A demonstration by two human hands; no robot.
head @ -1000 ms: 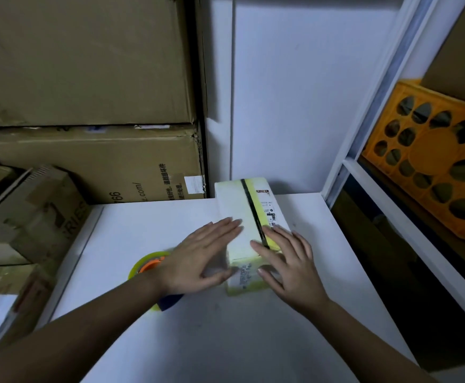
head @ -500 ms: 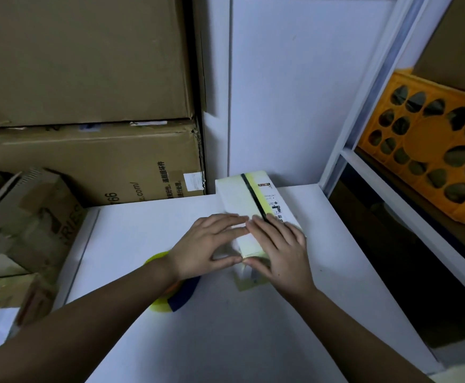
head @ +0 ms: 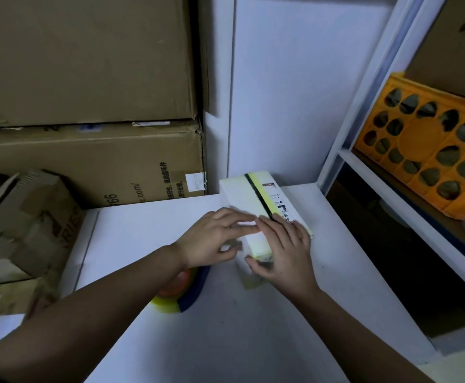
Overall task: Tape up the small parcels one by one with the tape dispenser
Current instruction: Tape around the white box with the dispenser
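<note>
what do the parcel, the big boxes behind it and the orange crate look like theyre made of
Parcel: seemingly white card or foam board with a smooth matte face, yellowish tape and a printed label.
Big boxes: brown corrugated cardboard, going by creased, torn corners.
Orange crate: probably moulded plastic, with uniform colour and rounded cut-outs.

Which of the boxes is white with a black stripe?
The small parcel on the white table, under both hands. The big boxes stacked on the left are plain brown cardboard.

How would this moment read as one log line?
left hand: flat on parcel | right hand: pressing near end | tape dispenser: on table, untouched
</note>
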